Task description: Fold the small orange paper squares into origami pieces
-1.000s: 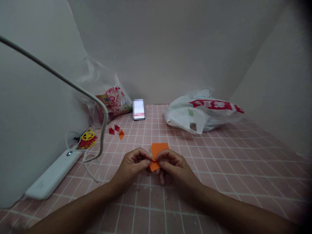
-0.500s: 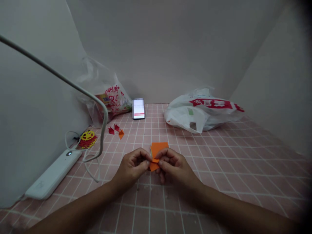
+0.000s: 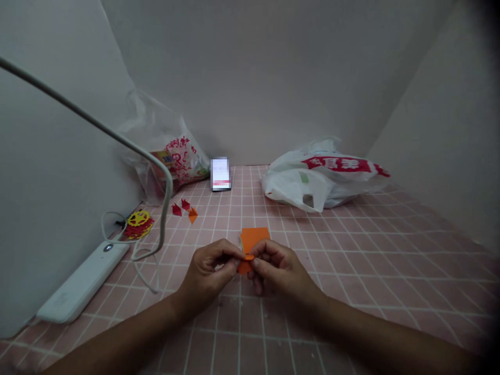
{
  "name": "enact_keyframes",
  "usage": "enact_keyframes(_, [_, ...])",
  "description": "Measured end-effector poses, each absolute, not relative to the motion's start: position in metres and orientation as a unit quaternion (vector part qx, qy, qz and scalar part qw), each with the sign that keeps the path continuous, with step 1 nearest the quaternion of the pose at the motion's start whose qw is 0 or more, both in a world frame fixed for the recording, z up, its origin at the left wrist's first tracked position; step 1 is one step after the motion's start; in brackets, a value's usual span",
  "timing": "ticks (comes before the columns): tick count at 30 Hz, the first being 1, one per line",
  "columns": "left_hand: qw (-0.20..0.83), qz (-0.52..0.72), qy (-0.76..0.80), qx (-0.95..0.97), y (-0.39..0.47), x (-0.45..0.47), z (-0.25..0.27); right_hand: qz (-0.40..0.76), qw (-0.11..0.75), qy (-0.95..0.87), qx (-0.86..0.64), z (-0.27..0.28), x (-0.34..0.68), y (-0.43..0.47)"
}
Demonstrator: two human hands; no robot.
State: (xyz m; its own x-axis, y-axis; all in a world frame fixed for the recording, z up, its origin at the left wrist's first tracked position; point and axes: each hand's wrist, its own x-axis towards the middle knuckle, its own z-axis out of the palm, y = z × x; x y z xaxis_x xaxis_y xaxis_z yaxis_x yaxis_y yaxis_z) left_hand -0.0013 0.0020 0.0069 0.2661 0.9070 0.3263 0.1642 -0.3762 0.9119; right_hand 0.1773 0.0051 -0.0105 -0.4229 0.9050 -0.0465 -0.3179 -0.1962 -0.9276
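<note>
Between my two hands is a small folded piece of orange paper [image 3: 245,267]. My left hand [image 3: 214,266] pinches its left side between thumb and forefinger. From the other side, my right hand [image 3: 276,264] grips it with thumb and fingers, which cover part of the folds. Just behind the hands a stack of square orange paper [image 3: 254,237] lies on the table, its near part hidden by my fingers. Farther left rest small folded paper pieces, two red [image 3: 177,209] and one orange [image 3: 192,215], with pointed tips.
A lit phone [image 3: 221,173] leans near the back wall. Plastic bags stand at the left [image 3: 183,156] and right [image 3: 297,182]. Red and yellow cut-out shapes [image 3: 138,225] lie beside a white power strip [image 3: 84,284]. A pale cable [image 3: 169,203] arches over the pink tiled tabletop [image 3: 351,250].
Less of the orange paper shows below my fingers, and its fold is tilted differently. Both hands keep their pinch in nearly the same place. The whole view has shifted slightly.
</note>
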Motion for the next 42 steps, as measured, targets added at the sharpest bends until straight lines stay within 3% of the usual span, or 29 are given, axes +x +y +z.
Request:
enact_keyframes(14, [0.387, 0.462, 0.353, 0.716, 0.0033, -0.0010, 0.0082, 0.728, 0.413, -0.451, -0.310, -0.0114, 0.1766, 0.0031])
enact_keyframes(26, [0.262, 0.451, 0.375, 0.766, 0.0000, 0.0018, 0.0133, 0.733, 0.412, -0.446, -0.308, -0.0092, 0.1766, 0.0021])
enact_keyframes(36, [0.289, 0.468, 0.339, 0.763, -0.0006, 0.0015, 0.0094, 0.756, 0.400, -0.420, -0.302, -0.0124, 0.1746, 0.0012])
enact_keyframes(42, [0.245, 0.456, 0.312, 0.797, 0.0008, -0.0002, 0.0105, 0.764, 0.400, -0.408, -0.299, -0.0134, 0.1745, 0.0017])
